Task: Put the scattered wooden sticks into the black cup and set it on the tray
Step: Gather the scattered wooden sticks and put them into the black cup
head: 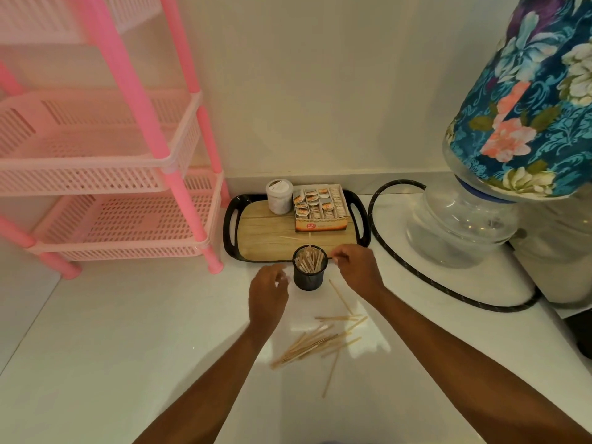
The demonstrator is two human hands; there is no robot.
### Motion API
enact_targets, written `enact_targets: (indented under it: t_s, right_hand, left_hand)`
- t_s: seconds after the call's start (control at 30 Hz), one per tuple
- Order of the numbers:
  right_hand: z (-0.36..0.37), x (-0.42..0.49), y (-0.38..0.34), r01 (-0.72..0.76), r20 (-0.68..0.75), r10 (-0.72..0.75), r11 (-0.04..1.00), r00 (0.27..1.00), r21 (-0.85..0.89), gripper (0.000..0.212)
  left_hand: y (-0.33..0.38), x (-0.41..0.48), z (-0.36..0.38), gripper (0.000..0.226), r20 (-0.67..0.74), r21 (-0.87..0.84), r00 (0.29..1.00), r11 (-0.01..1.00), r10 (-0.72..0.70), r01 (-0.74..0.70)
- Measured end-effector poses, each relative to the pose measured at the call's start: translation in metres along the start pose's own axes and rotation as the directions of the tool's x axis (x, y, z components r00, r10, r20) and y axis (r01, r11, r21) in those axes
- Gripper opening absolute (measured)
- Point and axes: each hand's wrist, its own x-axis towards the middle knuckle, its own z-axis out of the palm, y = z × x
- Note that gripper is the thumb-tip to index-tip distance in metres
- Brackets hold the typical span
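Observation:
The black cup (309, 278) stands on the white counter, just in front of the tray (231, 233), with many wooden sticks upright in it. A pile of scattered sticks (315, 344) lies on the counter nearer to me, and one stick (292, 238) lies on the tray's wooden floor. My left hand (267, 291) hovers just left of the cup, fingers loosely apart and holding nothing. My right hand (355, 269) is at the cup's right rim, its fingertips pinched on what looks like a thin stick.
On the tray stand a white jar (279, 197) and an open box of sachets (320, 209). A pink plastic rack (128, 174) fills the left. A water bottle with a floral cover (474, 203) and a black hose (416, 274) sit at the right.

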Motion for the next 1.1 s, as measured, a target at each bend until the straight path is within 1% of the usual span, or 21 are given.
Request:
enact_targets:
  t_s: [0.03,0.07,0.1,0.13,0.17,0.2,0.27,0.37,0.43,0.47,0.53,0.63,0.7,0.77,0.83,0.97,1.1]
  right_hand:
    - [0.001,-0.003,0.007,-0.041,0.06,0.044,0.998,0.997,-0.05,0.014]
    - [0.002,-0.007,0.014,-0.078,0.138,0.095,0.99,0.986,-0.119,0.015]
    - [0.004,-0.01,0.021,-0.104,0.227,0.149,0.974,0.962,-0.201,0.022]
    - [0.007,-0.014,0.026,-0.113,0.316,0.201,0.954,0.927,-0.276,0.034]
    - [0.01,-0.019,0.032,-0.107,0.391,0.245,0.933,0.887,-0.342,0.046]
    - [0.014,-0.024,0.035,-0.081,0.438,0.271,0.911,0.857,-0.405,0.054]
    - [0.021,-0.033,0.039,-0.001,0.458,0.261,0.87,0.85,-0.494,0.057]
    - [0.027,-0.042,0.044,0.122,0.493,0.173,0.852,0.853,-0.509,0.06]
    - [0.026,-0.047,0.045,0.216,0.567,0.114,0.849,0.816,-0.482,0.071]
    - [0.025,-0.049,0.046,0.268,0.606,0.087,0.841,0.791,-0.47,0.075]
    - [0.023,-0.055,0.048,0.354,0.663,0.04,0.821,0.747,-0.448,0.082]
    - [0.024,-0.064,0.054,0.449,0.703,-0.011,0.777,0.711,-0.441,0.089]
    - [0.027,-0.069,0.055,0.467,0.689,-0.032,0.757,0.724,-0.456,0.082]
    - [0.03,-0.07,0.053,0.472,0.669,-0.046,0.745,0.741,-0.471,0.066]
    - [0.034,-0.071,0.05,0.482,0.663,-0.045,0.723,0.747,-0.494,0.051]
    - [0.039,-0.075,0.048,0.525,0.652,-0.077,0.667,0.754,-0.528,0.031]
    - [0.041,-0.077,0.048,0.538,0.636,-0.103,0.645,0.765,-0.543,0.025]
  left_hand:
    - [-0.007,-0.007,0.001,0.031,0.091,0.047,0.995,0.998,-0.052,0.048]
    - [-0.013,-0.014,0.002,0.041,0.208,0.101,0.971,0.99,-0.116,0.096]
    - [-0.017,-0.023,0.003,0.053,0.32,0.17,0.933,0.978,-0.167,0.117]
    - [-0.02,-0.032,0.005,0.065,0.408,0.251,0.891,0.963,-0.196,0.097]
    - [-0.021,-0.042,0.008,0.075,0.468,0.34,0.859,0.939,-0.206,0.04]
    - [-0.019,-0.051,0.011,0.083,0.506,0.422,0.839,0.906,-0.202,-0.037]
    - [-0.014,-0.067,0.016,0.1,0.55,0.527,0.814,0.833,-0.185,-0.166]
    - [-0.011,-0.089,0.024,0.128,0.588,0.579,0.788,0.776,-0.185,-0.25]
    - [-0.009,-0.102,0.028,0.138,0.601,0.584,0.779,0.762,-0.176,-0.279]
    - [-0.008,-0.106,0.029,0.138,0.601,0.583,0.781,0.761,-0.169,-0.284]
    - [-0.007,-0.108,0.029,0.126,0.592,0.578,0.791,0.764,-0.153,-0.285]
    - [-0.01,-0.102,0.026,0.089,0.583,0.558,0.805,0.775,-0.113,-0.296]
    - [-0.012,-0.098,0.022,0.062,0.574,0.541,0.816,0.782,-0.072,-0.311]
    - [-0.013,-0.095,0.02,0.046,0.559,0.533,0.828,0.785,-0.046,-0.316]
    - [-0.014,-0.092,0.018,0.04,0.539,0.53,0.841,0.795,-0.047,-0.295]
    - [-0.016,-0.089,0.017,0.034,0.505,0.539,0.861,0.801,-0.06,-0.261]
    - [-0.018,-0.087,0.016,0.029,0.507,0.551,0.861,0.787,-0.051,-0.278]
